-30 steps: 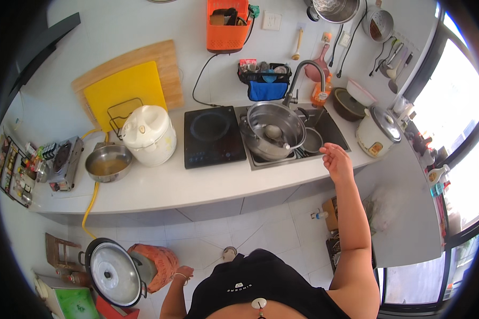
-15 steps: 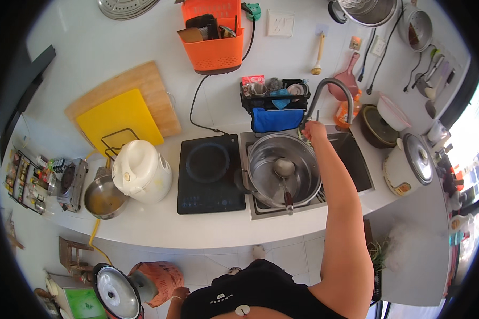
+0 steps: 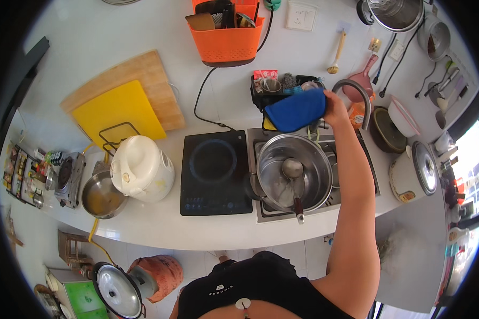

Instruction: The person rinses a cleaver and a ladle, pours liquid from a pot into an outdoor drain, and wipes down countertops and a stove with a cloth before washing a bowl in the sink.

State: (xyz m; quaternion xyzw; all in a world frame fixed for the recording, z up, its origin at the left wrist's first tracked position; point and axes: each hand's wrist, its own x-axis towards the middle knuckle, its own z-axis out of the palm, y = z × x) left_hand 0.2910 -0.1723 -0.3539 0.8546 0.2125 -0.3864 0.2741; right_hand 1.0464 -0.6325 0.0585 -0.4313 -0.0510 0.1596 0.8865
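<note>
My right hand (image 3: 333,110) is closed on the right end of a blue cloth (image 3: 295,111), lifting that side at the front of a black sink caddy (image 3: 258,100). Inside the caddy are a metal cup (image 3: 270,85) and a grey scourer (image 3: 288,81). Below the cloth, a large steel pot (image 3: 322,181) rests over the sink, and a ladle (image 3: 292,168) leans in it with its dark handle over the near rim. The curved faucet (image 3: 366,109) rises just right of my hand. My left hand is out of view.
Left of the pot lies a black induction cooktop (image 3: 216,175), then a white rice cooker (image 3: 142,170) and a steel pan (image 3: 104,199). A yellow cutting board (image 3: 117,114) leans on the wall. Right of the sink stand a dark pot (image 3: 387,133) and a lidded white pot (image 3: 407,175).
My right hand has moved from beside the faucet base to the blue cloth and taken hold of it, raising its right end. My left hand has dropped out of view. The whole view has shifted slightly.
</note>
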